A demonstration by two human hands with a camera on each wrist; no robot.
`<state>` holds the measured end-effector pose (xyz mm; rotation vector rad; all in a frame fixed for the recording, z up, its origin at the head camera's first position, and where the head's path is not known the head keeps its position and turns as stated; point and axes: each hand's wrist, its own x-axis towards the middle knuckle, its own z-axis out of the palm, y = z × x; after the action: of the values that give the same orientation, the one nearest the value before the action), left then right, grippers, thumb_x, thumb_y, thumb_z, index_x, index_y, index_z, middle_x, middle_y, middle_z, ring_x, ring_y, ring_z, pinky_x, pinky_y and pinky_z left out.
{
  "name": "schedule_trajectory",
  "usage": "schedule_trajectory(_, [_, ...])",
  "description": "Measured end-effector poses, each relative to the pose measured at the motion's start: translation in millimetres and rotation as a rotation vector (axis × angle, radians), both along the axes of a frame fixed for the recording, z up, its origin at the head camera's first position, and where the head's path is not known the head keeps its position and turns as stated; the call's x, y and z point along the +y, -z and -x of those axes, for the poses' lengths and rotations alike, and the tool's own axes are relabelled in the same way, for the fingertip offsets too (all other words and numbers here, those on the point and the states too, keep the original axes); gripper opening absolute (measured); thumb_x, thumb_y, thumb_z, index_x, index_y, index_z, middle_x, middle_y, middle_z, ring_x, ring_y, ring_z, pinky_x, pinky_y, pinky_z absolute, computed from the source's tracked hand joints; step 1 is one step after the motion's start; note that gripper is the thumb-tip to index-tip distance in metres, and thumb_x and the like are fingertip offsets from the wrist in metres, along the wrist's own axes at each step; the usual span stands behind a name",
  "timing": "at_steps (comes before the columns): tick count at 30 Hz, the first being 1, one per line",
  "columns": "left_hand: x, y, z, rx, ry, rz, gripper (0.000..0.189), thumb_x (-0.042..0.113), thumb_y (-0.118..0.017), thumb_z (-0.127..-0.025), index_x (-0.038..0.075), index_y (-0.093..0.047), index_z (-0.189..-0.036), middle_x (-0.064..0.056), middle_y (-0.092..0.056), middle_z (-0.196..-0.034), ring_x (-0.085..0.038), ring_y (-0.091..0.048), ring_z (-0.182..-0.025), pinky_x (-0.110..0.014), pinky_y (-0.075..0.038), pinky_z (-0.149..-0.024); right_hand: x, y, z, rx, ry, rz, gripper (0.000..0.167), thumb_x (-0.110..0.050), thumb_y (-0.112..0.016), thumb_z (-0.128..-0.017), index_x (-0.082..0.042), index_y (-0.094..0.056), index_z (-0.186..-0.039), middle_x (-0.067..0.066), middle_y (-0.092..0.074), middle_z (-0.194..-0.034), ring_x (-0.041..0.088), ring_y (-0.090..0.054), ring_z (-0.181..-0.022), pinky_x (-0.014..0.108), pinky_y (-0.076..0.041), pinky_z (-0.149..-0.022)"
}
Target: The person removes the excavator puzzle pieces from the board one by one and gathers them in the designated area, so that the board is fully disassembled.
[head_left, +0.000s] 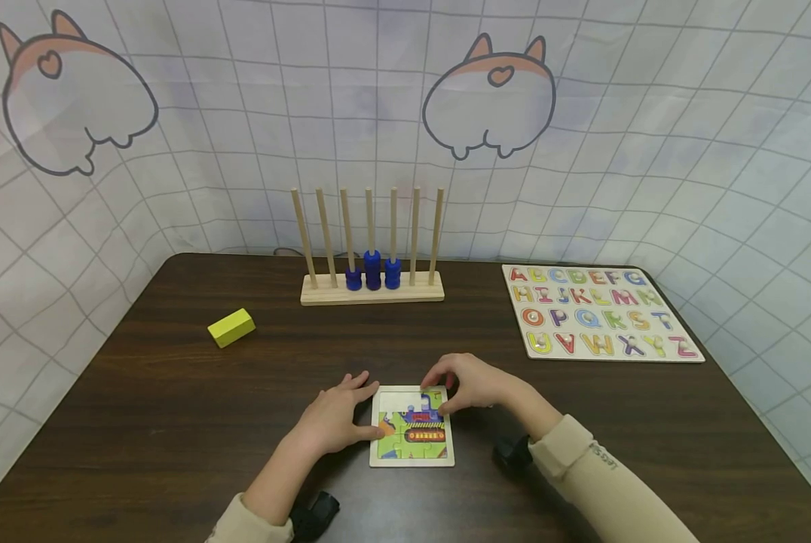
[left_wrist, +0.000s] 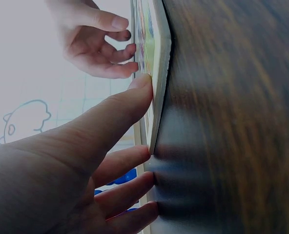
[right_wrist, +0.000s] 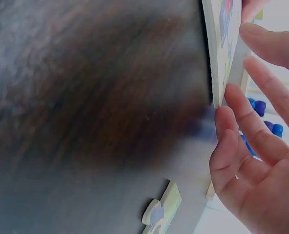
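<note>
Well, the left hand [head_left: 334,422] is resting, spread wide, at the puzzle's [head_left: 412,445] nine o'clock edge, near the table's [head_left: 161,437] six o'clock; the right hand [head_left: 476,381] is curving over its one o'clock corner, pinching or not, I can't tell.

Cream sleeves [head_left: 625,498] with wide cuffs [head_left: 560,449] — dark lettering [head_left: 604,455] on the right one — black wrist cameras [head_left: 315,517].

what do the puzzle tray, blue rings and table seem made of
Puzzle tray: likely thin wood or fibreboard; pale, matte rim. Blue rings: painted wood or plastic, can't tell; smooth solid colour. Table: wood or wood-look laminate; dark streaky grain, soft sheen.
</note>
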<state>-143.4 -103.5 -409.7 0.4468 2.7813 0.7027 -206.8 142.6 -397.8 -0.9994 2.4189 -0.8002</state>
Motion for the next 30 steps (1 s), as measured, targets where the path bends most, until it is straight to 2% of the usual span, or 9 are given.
schedule_trajectory(12, [-0.9,-0.1,0.1,0.004,0.009,0.002,0.073,0.043,-0.074,-0.073,0.009,-0.05,-0.133,-0.013,-0.036,-0.142,-0.036,-0.028,-0.131,-0.064,-0.025,-0.096,-8.9,2.4,-2.6,0.037,-0.036,-0.054,0.026,-0.019,-0.08,-0.069,-0.014,-0.072,-0.094,0.002,-0.052,-0.091,0.018,-0.044,-0.078,0.024,-0.039,-0.066])
schedule_trajectory(18, [0.2,-0.9,0.7,-0.005,0.012,0.005,0.073,0.044,-0.073,-0.073,0.01,-0.05,-0.133,-0.014,-0.036,-0.142,-0.037,-0.029,-0.131,-0.065,-0.025,-0.096,-8.9,2.5,-2.6,0.018,-0.038,-0.062,0.027,-0.02,-0.081,-0.068,-0.015,-0.073,-0.092,0.003,-0.05,-0.091,0.015,-0.042,-0.078,0.024,-0.039,-0.065])
schedule_trajectory(30, [-0.2,-3.0,-0.1,0.0,0.012,0.008,0.073,0.044,-0.073,-0.073,0.01,-0.05,-0.133,-0.013,-0.037,-0.142,-0.037,-0.029,-0.131,-0.064,-0.025,-0.096,-10.7,3.6,-3.2,0.003,-0.033,-0.07,0.028,-0.019,-0.083,-0.066,-0.014,-0.071,-0.091,0.002,-0.048,-0.092,0.018,-0.042,-0.082,0.025,-0.039,-0.07])
